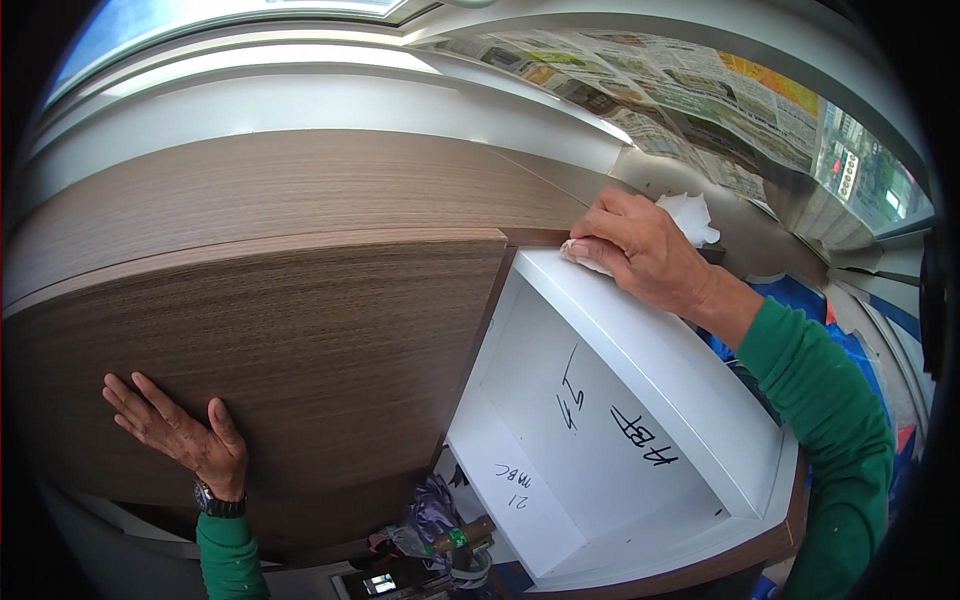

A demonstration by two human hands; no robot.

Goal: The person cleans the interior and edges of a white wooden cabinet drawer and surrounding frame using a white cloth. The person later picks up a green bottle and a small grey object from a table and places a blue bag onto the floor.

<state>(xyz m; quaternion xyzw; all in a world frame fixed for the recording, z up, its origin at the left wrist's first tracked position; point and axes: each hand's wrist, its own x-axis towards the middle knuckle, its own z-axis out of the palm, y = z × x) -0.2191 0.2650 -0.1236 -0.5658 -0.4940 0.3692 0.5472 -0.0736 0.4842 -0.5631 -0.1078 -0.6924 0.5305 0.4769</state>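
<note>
My left hand (172, 432) lies flat with fingers spread on a dark brown wood-grain panel (330, 340). At the top corner of an open white drawer (650, 365), my right hand (645, 250) is closed round a small crumpled white cloth or tissue (588, 258). The cloth touches the drawer's white edge, close to the brown trim. Black handwriting marks the drawer's inner faces. Most of the cloth is hidden under my fingers. Just behind my right hand sits another crumpled white piece (690, 218).
A lighter wood-grain top (290, 185) runs along the white window frame (330, 105). Newspaper sheets (680, 95) cover part of the window at the right. Below the panel are a purple plastic bag (432, 510) and a lit screen (380, 583). Blue sheeting (790, 293) lies beyond my right arm.
</note>
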